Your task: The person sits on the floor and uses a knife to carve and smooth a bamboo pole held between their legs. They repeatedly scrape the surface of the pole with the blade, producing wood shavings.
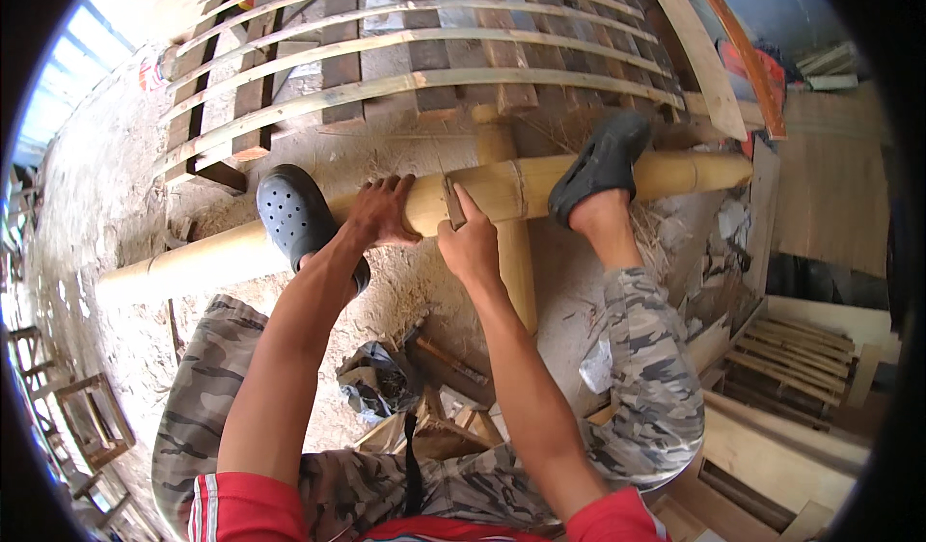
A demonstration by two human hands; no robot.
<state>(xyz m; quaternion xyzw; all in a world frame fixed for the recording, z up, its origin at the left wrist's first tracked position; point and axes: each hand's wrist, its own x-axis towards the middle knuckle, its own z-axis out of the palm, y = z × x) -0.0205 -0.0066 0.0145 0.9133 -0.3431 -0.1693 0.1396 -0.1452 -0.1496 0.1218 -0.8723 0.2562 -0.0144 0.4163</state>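
A thick yellow bamboo pole [666, 176] lies crosswise in front of me, over a second bamboo length [517, 277] that runs toward me. My left hand [383, 214] grips the pole from above, thumb on the near side and fingers over the far side. Just right of it, my right hand [470, 245] is closed round a short, flat brown tool [452, 202], its index finger stretched along it. The tool touches the pole's upper surface; its exact kind is unclear. My feet in dark clogs [294, 209] press on the pole at either side.
Beyond the pole stands a slatted wooden frame [415, 81]. Between my legs are a dark plastic bag [378, 380], a hammer-like tool [449, 357] and wood offcuts [451, 436]. Wooden panels and a slatted piece [793, 357] fill the right side. Small frames [95, 419] stand far left.
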